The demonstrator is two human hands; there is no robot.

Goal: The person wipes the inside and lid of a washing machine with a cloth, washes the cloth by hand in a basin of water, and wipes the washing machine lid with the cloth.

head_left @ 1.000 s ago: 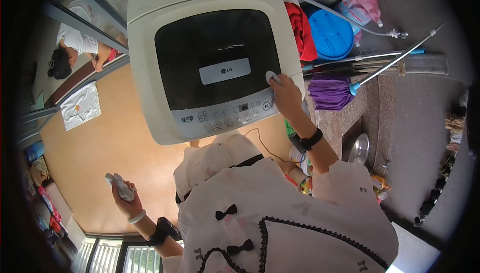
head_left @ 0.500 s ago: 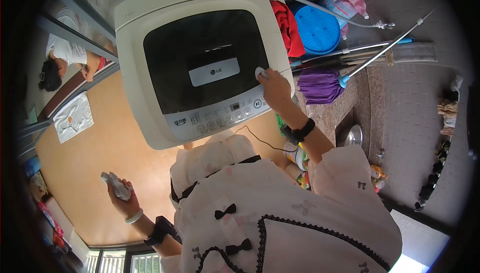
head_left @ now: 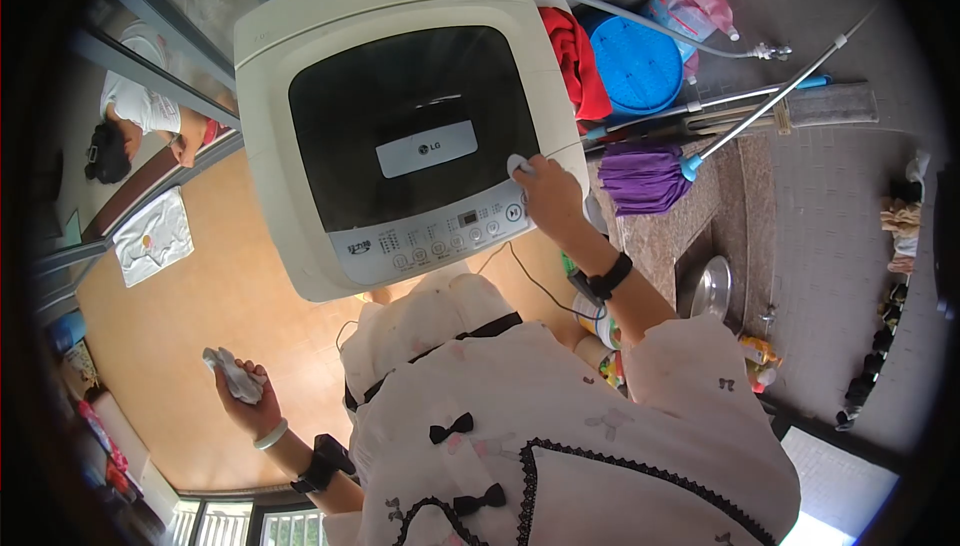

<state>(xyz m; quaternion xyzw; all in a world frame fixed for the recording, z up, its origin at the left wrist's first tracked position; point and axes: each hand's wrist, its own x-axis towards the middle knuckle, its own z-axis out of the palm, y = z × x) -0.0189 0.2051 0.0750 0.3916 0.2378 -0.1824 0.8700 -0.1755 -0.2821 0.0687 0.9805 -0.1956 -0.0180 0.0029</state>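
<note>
A cream top-loading washing machine (head_left: 265,176) with a dark lid (head_left: 400,86) stands in front of me, its lid down. My right hand (head_left: 550,198) is over the lid's right edge, fingers closed on a small white cloth (head_left: 516,165). Beneath that hand lies the right end of the button panel (head_left: 430,238). Low on the left, away from the machine, my left hand (head_left: 250,406) is wrapped round a crumpled pale grey cloth (head_left: 234,376) above the tan floor.
Right of the machine are a red cloth (head_left: 575,61), a blue round lid (head_left: 635,64), a purple mop (head_left: 645,178) and a metal basin (head_left: 711,288). A grey hose (head_left: 600,8) crosses above. Another person (head_left: 140,96) is at the upper left, near a white cloth (head_left: 153,238).
My right hand has moved slightly down along the lid's right edge with the white cloth. The left hand stays almost where it was.
</note>
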